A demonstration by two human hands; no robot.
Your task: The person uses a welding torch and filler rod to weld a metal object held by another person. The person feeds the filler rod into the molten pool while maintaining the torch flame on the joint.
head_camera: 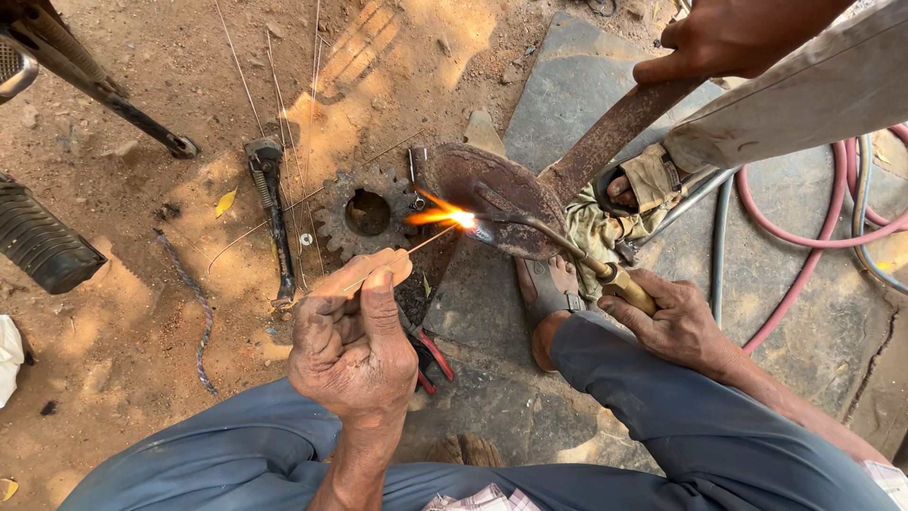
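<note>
A: What does the left hand hold?

B: It is closed around a thin filler rod, whose tip reaches the flame.

A: And the right hand?

B: It grips the brass handle of the welding torch. The flame touches the rusty spade blade, lying on a stone slab in the middle.

A: Anything else near?

B: A gear wheel lies left of the blade. Another person's hand, far right, holds the blade's shaft.

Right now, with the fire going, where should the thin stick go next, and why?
Probably a little forward into the flame. The left hand pinches the rod, whose tip sits just short of the glow on the rusty blade, while the right hand aims the torch.
</note>
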